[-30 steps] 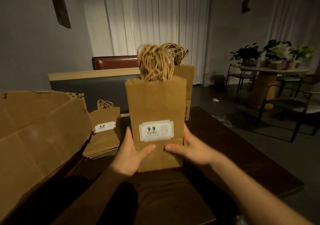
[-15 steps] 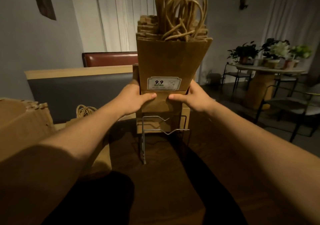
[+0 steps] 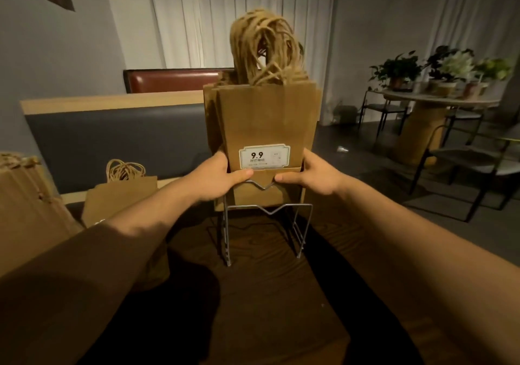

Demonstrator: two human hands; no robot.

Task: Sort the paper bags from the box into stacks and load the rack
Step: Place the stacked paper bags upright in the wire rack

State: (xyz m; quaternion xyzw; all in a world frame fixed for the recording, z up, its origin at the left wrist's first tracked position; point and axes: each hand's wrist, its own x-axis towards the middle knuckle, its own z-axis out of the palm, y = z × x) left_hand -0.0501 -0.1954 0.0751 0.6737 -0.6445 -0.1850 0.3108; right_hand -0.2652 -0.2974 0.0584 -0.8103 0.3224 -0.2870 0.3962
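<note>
Head view: at the centre of the frame both hands clamp a thick bundle of paper bags (image 3: 264, 128) by its lower edges. The left hand (image 3: 218, 174) curls round the left side with its thumb pressed across the front just under the white 9.9 label (image 3: 264, 157); the right hand (image 3: 312, 174) mirrors it on the right side, thumb on the front. Neither hand is loose — fingers wrap behind the bundle, out of sight.

The bundle stands upright with its bottom already inside the wire rack (image 3: 264, 218), behind the front wires with their notched middle. Whether its base is fully seated I cannot tell.

Risks, as I judge them: the bundle flares wider toward the top, and its mass of twisted handles (image 3: 263, 49) makes it top-heavy — released before it is seated, it could fan open or tip over the low front wire. Bags at the back look slightly offset to the left, so one could catch on a wire and crumple. The rack looks light, and a downward push might skid it on the dark wooden table (image 3: 267, 294).

At lower left of the frame a flat stack of bags (image 3: 118, 198) lies on the table, with the cardboard box (image 3: 25, 204) at the left edge; more loading probably remains.
</note>
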